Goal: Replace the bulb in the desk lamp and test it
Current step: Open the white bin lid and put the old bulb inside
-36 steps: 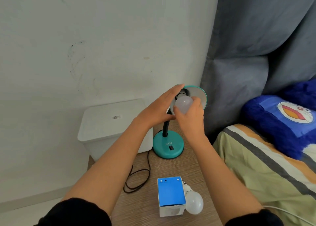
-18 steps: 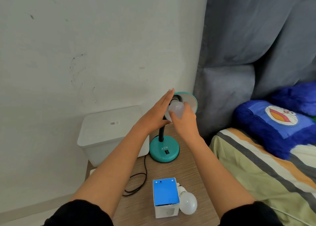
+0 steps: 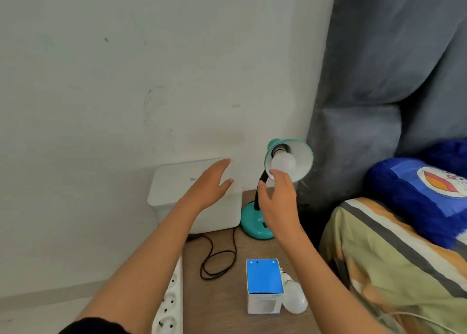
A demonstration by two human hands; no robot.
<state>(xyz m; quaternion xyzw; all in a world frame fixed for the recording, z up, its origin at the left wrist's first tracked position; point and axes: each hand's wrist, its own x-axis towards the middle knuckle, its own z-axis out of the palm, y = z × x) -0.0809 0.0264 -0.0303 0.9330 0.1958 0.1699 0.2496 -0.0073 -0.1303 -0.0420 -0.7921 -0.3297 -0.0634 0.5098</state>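
A teal desk lamp point(image 3: 256, 229) stands at the back of a wooden nightstand point(image 3: 222, 293), its shade point(image 3: 302, 160) tilted toward me. A white bulb point(image 3: 283, 161) sits in the shade's socket. My right hand point(image 3: 276, 197) hovers just below the bulb with relaxed fingers, fingertips at the bulb's lower edge, holding nothing. My left hand point(image 3: 211, 186) floats flat and open to the left of the lamp, over a white box. A second white bulb point(image 3: 294, 299) lies on the nightstand beside a blue-topped bulb carton point(image 3: 264, 285).
A white lidded box point(image 3: 177, 179) stands against the wall left of the lamp. The lamp's black cord point(image 3: 217, 260) loops on the nightstand. A white power strip point(image 3: 169, 306) lies along its left edge. A bed with a striped blanket point(image 3: 394, 260) and blue pillow point(image 3: 417, 194) is at the right.
My left hand has let go of the lamp shade and moved left. My right hand has released the bulb and dropped just below it. The bulb stays in the socket.
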